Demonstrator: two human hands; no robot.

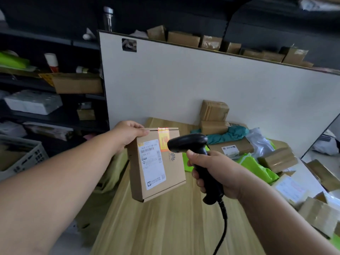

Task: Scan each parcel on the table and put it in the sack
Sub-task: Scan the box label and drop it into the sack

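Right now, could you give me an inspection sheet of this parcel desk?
Surface: light wooden table.
Job's things: flat cardboard parcel with a shipping label, held above the table; black barcode scanner aimed at it, red light on its top edge.
Clutter: brown boxes, green mailer bags and a teal bag heaped at the right.
Hands: left hand grips the parcel's top corner; right hand grips the scanner's handle.
Cables: black scanner cable hanging from the handle.
Surroundings: white board behind; dark shelves left.

Flat cardboard parcel (156,162), white label facing the camera, gripped at its top corner by the left hand (128,133) above the wooden worktop (165,227). Black corded scanner (187,144) gripped in the right hand (217,172), aimed at the parcel; red glow on the parcel's top edge. Further parcels (276,159) piled at right.
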